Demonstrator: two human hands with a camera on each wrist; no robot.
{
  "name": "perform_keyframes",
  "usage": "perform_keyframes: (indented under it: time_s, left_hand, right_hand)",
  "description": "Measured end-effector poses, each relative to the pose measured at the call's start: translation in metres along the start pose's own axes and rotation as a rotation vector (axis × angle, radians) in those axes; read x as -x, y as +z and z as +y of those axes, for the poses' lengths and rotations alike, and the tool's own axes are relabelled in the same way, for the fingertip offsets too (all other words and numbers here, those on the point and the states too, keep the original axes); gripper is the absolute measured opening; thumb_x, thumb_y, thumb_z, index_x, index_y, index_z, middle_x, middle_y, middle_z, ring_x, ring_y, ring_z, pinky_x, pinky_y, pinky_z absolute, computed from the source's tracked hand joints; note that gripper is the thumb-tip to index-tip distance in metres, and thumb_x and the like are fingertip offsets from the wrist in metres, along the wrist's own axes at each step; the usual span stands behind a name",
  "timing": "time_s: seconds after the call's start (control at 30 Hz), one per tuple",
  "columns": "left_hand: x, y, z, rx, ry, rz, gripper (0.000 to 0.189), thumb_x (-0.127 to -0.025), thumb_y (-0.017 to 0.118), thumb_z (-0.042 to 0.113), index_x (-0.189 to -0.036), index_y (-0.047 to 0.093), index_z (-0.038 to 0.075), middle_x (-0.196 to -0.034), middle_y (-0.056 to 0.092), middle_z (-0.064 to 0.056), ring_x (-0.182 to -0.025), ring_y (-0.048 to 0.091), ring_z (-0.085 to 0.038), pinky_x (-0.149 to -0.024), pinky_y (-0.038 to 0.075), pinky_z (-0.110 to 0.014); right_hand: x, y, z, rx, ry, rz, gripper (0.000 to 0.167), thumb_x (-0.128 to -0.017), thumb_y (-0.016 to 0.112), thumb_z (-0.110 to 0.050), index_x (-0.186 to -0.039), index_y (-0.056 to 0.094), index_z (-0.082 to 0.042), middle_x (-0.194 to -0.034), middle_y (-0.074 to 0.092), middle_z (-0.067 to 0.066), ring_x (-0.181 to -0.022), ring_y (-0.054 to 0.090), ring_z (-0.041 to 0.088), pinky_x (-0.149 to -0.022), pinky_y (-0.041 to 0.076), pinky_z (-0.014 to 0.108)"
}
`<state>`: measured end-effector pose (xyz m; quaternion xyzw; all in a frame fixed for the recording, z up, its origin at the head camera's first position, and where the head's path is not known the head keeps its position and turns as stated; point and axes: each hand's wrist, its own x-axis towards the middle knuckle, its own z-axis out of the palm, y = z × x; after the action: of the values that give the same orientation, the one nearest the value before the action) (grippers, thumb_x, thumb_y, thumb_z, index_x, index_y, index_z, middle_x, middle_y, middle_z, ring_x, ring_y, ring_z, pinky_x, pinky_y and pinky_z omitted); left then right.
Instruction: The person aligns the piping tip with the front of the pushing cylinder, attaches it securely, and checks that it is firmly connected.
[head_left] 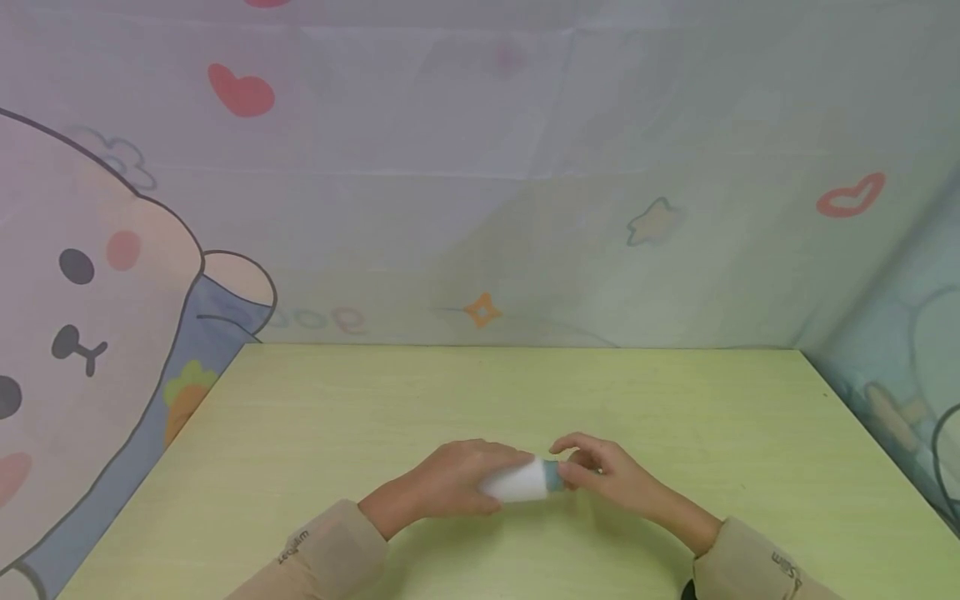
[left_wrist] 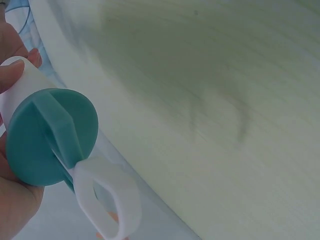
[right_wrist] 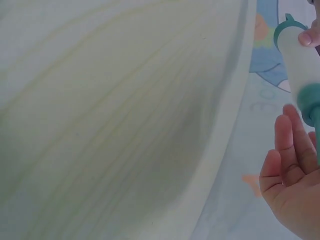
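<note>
A toy syringe, with a white barrel and teal ends, lies across the two hands above the table, its length running left to right. The left hand grips the barrel from the left, thumb below and fingers over the top. In the left wrist view its teal flange and ribbed plunger end in a white ring handle. At the other end, the right hand holds the narrow teal tip with its thumb against it; its other fingers are loosely bent. The right thumb is out of the right wrist view.
A pale yellow-green table spreads under both hands. Behind it hangs a cloth backdrop with printed hearts, stars and a cartoon bear. A dark cable curves at the right edge.
</note>
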<state>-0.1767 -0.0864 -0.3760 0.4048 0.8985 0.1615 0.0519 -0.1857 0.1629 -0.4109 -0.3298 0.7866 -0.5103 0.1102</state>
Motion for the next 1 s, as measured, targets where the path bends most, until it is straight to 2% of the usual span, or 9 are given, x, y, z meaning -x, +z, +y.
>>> perform_keyframes:
  time_s: [0.17, 0.3, 0.53, 0.67, 0.73, 0.9, 1.0]
  left_hand:
    - [0.0014, -0.0007, -0.0004, -0.009, -0.006, 0.006, 0.057, -0.074, 0.069, 0.018, -0.127, 0.049, 0.022, -0.123, 0.054, 0.008, -0.102, 0.054, -0.01, -0.078, 0.043, -0.024]
    - [0.0004, -0.0003, -0.0005, -0.002, 0.002, 0.007, 0.057, -0.073, 0.069, 0.017, -0.127, 0.049, 0.021, -0.123, 0.055, 0.007, -0.102, 0.054, -0.01, -0.078, 0.043, -0.024]
    - [-0.001, 0.0018, 0.0003, 0.014, 0.011, 0.0, 0.057, -0.073, 0.068, 0.015, -0.127, 0.049, 0.021, -0.123, 0.055, 0.007, -0.1, 0.054, -0.009, -0.077, 0.043, -0.023]
    - [-0.0012, 0.0014, 0.0006, 0.005, 0.011, -0.002, 0.057, -0.074, 0.068, 0.016, -0.127, 0.049, 0.021, -0.124, 0.054, 0.008, -0.101, 0.054, -0.009, -0.077, 0.043, -0.023]
    - [-0.0011, 0.0007, 0.0003, 0.003, 0.008, -0.001, 0.058, -0.074, 0.068, 0.016, -0.128, 0.048, 0.021, -0.124, 0.053, 0.008, -0.101, 0.054, -0.009, -0.077, 0.043, -0.024]
    - [0.001, -0.0009, -0.0004, 0.009, -0.001, 0.011, 0.057, -0.073, 0.068, 0.016, -0.127, 0.05, 0.021, -0.124, 0.054, 0.007, -0.103, 0.054, -0.01, -0.079, 0.044, -0.024]
    - [0.0013, -0.0009, -0.0009, 0.014, 0.0, 0.012, 0.057, -0.073, 0.069, 0.015, -0.126, 0.05, 0.021, -0.123, 0.054, 0.007, -0.104, 0.054, -0.01, -0.08, 0.043, -0.024]
  right_hand:
    - [0.0007, 0.0012, -0.0015, 0.057, -0.05, 0.039, 0.032, -0.083, 0.06, -0.013, -0.111, 0.051, -0.001, -0.097, 0.061, 0.011, -0.082, 0.054, 0.011, -0.068, 0.044, 0.025]
    - [0.0006, 0.0031, -0.0001, 0.068, -0.072, 0.023, 0.027, -0.079, 0.064, -0.012, -0.104, 0.054, -0.009, -0.093, 0.058, 0.006, -0.08, 0.051, 0.017, -0.067, 0.044, 0.026]
    - [0.0001, 0.0029, 0.0046, -0.021, -0.035, -0.046, 0.02, -0.086, 0.055, -0.012, -0.105, 0.054, -0.005, -0.094, 0.06, 0.012, -0.082, 0.058, 0.008, -0.072, 0.047, 0.025]
    - [0.0001, 0.001, 0.0047, -0.052, 0.0, -0.068, 0.024, -0.091, 0.046, -0.013, -0.111, 0.051, 0.001, -0.085, 0.063, 0.02, -0.075, 0.062, 0.021, -0.071, 0.049, 0.028]
    - [0.0001, 0.0003, 0.0045, -0.038, 0.013, -0.054, 0.028, -0.092, 0.045, -0.015, -0.114, 0.048, 0.003, -0.081, 0.063, 0.021, -0.072, 0.061, 0.026, -0.069, 0.049, 0.029]
    - [-0.0001, 0.0013, 0.0034, 0.059, -0.006, 0.03, 0.032, -0.086, 0.057, -0.016, -0.115, 0.05, -0.004, -0.095, 0.063, 0.012, -0.081, 0.058, 0.011, -0.069, 0.046, 0.025]
    - [-0.0004, 0.0032, 0.0021, 0.088, -0.047, 0.053, 0.032, -0.081, 0.063, -0.016, -0.11, 0.052, -0.011, -0.099, 0.059, 0.007, -0.083, 0.053, 0.008, -0.068, 0.043, 0.025]
